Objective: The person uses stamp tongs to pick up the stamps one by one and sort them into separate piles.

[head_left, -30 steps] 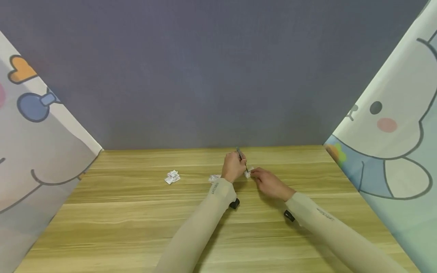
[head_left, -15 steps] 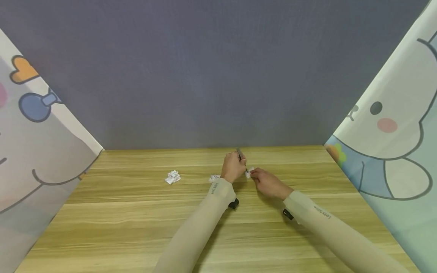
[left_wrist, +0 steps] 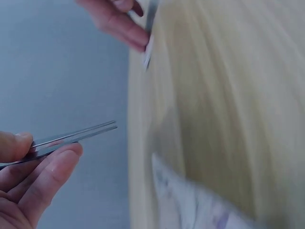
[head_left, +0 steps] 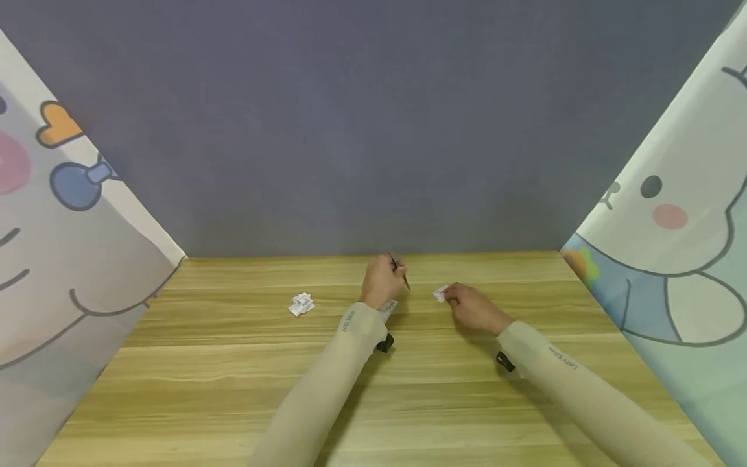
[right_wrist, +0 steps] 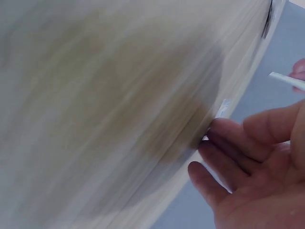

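A pair of tweezers [left_wrist: 76, 136] is pinched between the thumb and fingers of my left hand [head_left: 380, 280]; the two thin tips stand slightly apart with nothing between them. Close to that wrist lie some small white printed paper pieces [head_left: 388, 309], partly hidden by the arm and blurred in the left wrist view. To the right, the fingertips of my right hand [head_left: 475, 309] touch another small white printed piece [head_left: 439, 294] on the tabletop. The right wrist view shows this hand's fingers fairly straight, with the thumb apart from them.
A loose pile of small white printed pieces [head_left: 301, 303] lies left of both hands on the wooden table [head_left: 222, 376]. A dark grey wall [head_left: 373, 130] rises behind the table. Panels with cartoon prints [head_left: 671, 285] stand at both sides.
My left hand has moved left with the tweezers, away from the piece by the right hand. The right fingertips stay at that piece. The head view has shifted slightly.
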